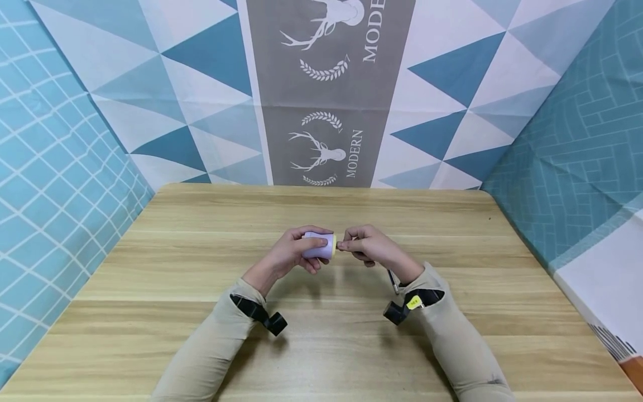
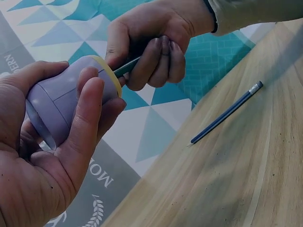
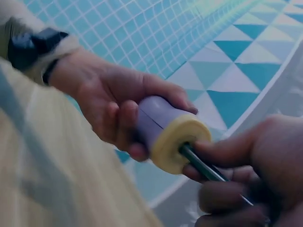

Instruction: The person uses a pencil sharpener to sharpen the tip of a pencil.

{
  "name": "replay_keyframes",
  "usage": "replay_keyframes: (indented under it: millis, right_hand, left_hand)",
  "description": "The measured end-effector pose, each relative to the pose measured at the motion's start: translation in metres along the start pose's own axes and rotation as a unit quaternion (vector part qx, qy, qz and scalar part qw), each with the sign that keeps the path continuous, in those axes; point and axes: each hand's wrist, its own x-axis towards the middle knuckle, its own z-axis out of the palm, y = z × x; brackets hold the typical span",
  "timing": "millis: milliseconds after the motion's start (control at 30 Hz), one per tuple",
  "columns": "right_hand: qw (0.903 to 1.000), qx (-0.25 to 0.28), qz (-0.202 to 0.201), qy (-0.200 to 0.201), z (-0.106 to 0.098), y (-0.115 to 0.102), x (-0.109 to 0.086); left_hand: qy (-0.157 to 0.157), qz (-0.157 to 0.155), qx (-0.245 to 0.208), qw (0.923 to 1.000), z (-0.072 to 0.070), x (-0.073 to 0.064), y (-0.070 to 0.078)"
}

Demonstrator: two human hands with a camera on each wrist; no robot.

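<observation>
My left hand point(image 1: 288, 254) grips a lavender pencil sharpener point(image 1: 318, 245) with a pale yellow end, fingers and thumb curled round its body. The yellow end faces right, toward my other hand. In the right wrist view, a dark green pencil point(image 3: 203, 163) enters the hole in that yellow face point(image 3: 173, 146). My right hand point(image 1: 372, 245) pinches this pencil close to the hole between thumb and forefinger; the tip is hidden inside the sharpener. Both hands are raised over the table, near its middle.
On the wooden table point(image 1: 331, 346) a second, dark blue pencil point(image 2: 225, 113) with a metal-banded end lies on the right side, partly hidden by the right forearm in the head view. Patterned cloth walls point(image 1: 201, 111) stand behind and at both sides.
</observation>
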Motion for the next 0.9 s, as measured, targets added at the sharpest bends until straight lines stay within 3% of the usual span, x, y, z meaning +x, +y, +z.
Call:
replay_keyframes:
  millis: [100, 200, 300, 467, 633, 700, 767, 800, 867, 900]
  right_hand:
    - [0.9906, -0.115, -0.069, 0.027, -0.003, -0.007, -0.005]
    - [0.9590, -0.224, -0.161, 0.067, -0.006, -0.013, -0.012]
    - [0.9075, -0.297, -0.278, 0.103, -0.010, -0.013, -0.014]
    - [0.7967, -0.372, -0.457, 0.132, -0.009, -0.003, -0.006]
    - [0.6816, -0.461, -0.536, 0.188, 0.003, 0.005, 0.004]
    - [0.6430, -0.492, -0.545, 0.219, 0.007, 0.008, 0.006]
    - [0.6116, -0.510, -0.550, 0.252, 0.010, 0.011, 0.008]
    - [0.6013, -0.512, -0.551, 0.268, 0.011, 0.013, 0.009]
    - [0.5946, -0.508, -0.551, 0.291, 0.014, 0.015, 0.010]
    - [0.5964, -0.502, -0.551, 0.298, 0.015, 0.015, 0.010]
  left_hand:
    - [-0.001, 0.000, -0.011, 0.9999, 0.000, 0.000, 0.003]
    - [-0.002, 0.000, -0.023, 0.9997, 0.000, 0.000, 0.006]
    - [-0.001, 0.004, -0.032, 0.9995, -0.002, -0.002, 0.008]
    - [0.003, 0.008, -0.054, 0.9985, -0.003, -0.004, 0.009]
    - [0.000, 0.010, -0.069, 0.9976, -0.003, -0.005, 0.010]
    - [0.000, 0.011, -0.072, 0.9973, -0.002, -0.006, 0.010]
    - [-0.003, 0.007, -0.073, 0.9973, -0.001, -0.006, 0.010]
    - [-0.005, 0.007, -0.071, 0.9974, 0.000, -0.006, 0.010]
    - [-0.009, 0.004, -0.068, 0.9976, 0.001, -0.006, 0.009]
    - [-0.011, 0.003, -0.064, 0.9979, 0.001, -0.006, 0.009]
